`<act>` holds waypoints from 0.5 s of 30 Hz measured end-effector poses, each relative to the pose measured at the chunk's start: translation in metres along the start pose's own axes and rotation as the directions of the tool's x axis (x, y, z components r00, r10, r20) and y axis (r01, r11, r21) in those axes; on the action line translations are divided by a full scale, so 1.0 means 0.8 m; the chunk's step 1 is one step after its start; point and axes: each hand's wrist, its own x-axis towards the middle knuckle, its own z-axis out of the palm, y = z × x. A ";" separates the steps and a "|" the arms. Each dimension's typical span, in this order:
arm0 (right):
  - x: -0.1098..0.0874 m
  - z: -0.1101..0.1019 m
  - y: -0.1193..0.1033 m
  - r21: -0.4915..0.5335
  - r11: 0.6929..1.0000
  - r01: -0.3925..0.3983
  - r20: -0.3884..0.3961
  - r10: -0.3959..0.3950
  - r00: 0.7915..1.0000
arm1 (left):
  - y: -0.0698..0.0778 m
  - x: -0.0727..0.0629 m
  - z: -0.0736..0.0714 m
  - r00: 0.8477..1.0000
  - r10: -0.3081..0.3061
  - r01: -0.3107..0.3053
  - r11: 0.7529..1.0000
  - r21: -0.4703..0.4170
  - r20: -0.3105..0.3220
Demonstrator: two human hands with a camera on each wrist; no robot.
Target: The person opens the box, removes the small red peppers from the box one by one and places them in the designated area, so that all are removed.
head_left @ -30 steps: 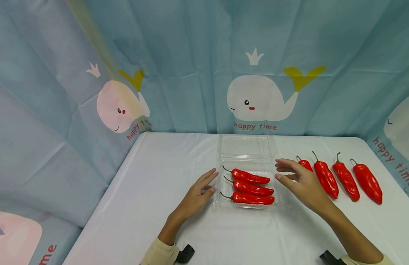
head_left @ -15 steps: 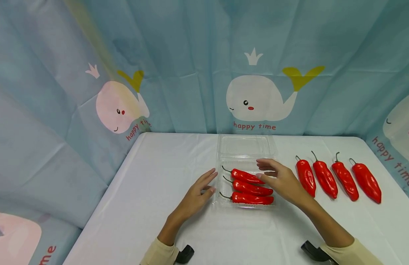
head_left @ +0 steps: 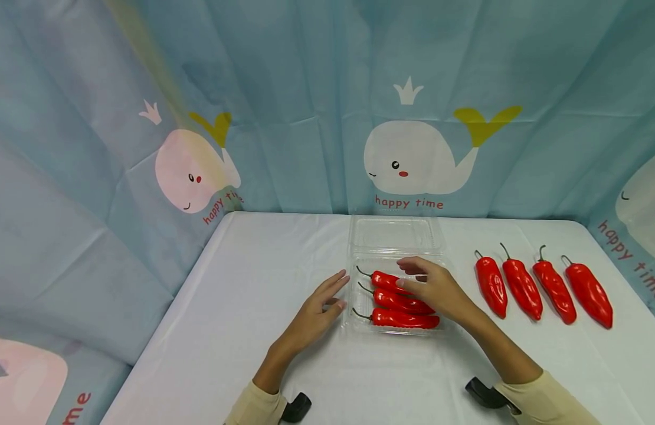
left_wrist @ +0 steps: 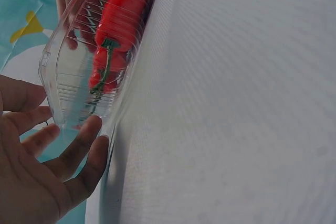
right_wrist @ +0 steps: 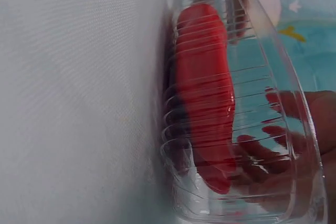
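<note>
Three red chili peppers with dark stems lie side by side in a clear plastic clamshell container [head_left: 399, 332], its lid [head_left: 393, 233] laid back. They are the far pepper [head_left: 382, 278], the middle pepper [head_left: 398, 301] and the near pepper [head_left: 405, 319]. My left hand [head_left: 310, 316] stands at the container's left side, its loosely bent fingertips right at the clear wall [left_wrist: 79, 85] in the left wrist view. Over the right half of the container, my right hand [head_left: 439, 290] has its fingers apart and its thumb overlapping the far pepper. Part of that pepper is hidden behind the hand.
Several more red peppers [head_left: 521, 289] lie in a row on the white-covered table [head_left: 285, 254], right of the container. Behind the table hangs a blue whale-print curtain [head_left: 295, 165].
My right hand has moved left from beside the peppers on the table to above the container. The left hand has stayed at the container's side, and the peppers look unmoved.
</note>
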 end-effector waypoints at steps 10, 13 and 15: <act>0.011 0.009 0.003 -0.038 0.994 -0.099 0.053 0.101 0.994 | 0.000 0.000 0.000 1.000 -0.008 0.008 1.000 0.003 0.001; 0.013 0.010 0.005 -0.052 0.993 -0.107 0.061 0.110 0.992 | -0.001 0.001 0.000 1.000 -0.002 0.002 1.000 0.004 0.002; 0.015 0.012 0.005 -0.056 0.992 -0.112 0.066 0.116 0.991 | -0.001 0.001 0.000 1.000 -0.001 0.001 1.000 0.004 0.002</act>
